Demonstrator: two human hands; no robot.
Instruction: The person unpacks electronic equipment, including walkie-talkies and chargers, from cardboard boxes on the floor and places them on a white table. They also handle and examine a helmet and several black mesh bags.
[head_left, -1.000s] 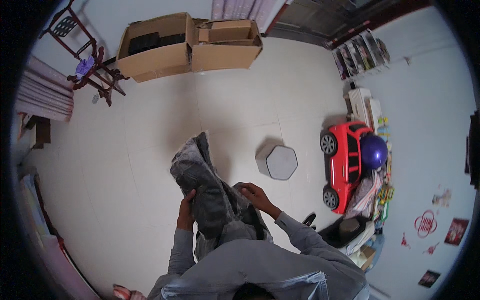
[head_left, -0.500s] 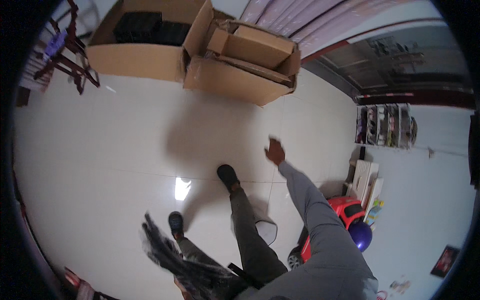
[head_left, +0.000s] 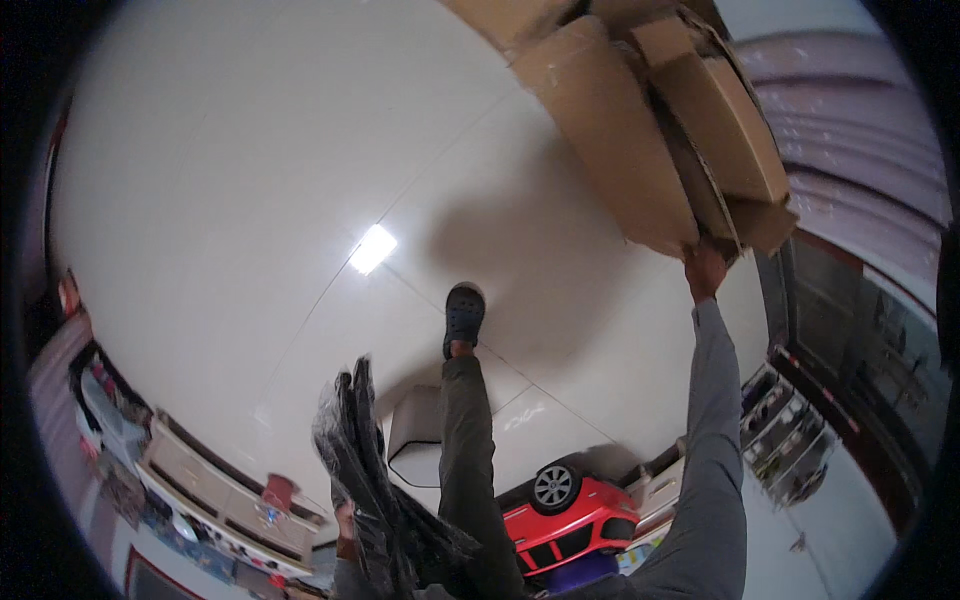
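Your left hand (head_left: 346,522) near, fingers gripping a dark bundle (head_left: 376,485), your right hand (head_left: 706,272) far right, fingers gripping a brown box (head_left: 612,140)

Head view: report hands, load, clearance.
Right hand at edge of open cardboard box. Left hand holding plastic-wrapped dark bundle. Gray stool close by leg.

At seven o'clock I have the bundle (head_left: 375,485): black, long and creased, wrapped in crinkled clear plastic, gripped at its side in my left hand (head_left: 346,522), its free end tilted toward eleven. At one o'clock I see the brown cardboard box (head_left: 612,135) on the floor, open-topped, worn-edged, its long side slanting from eleven to five. My right hand (head_left: 706,270) touches its five-o'clock corner, fingers partly hidden.
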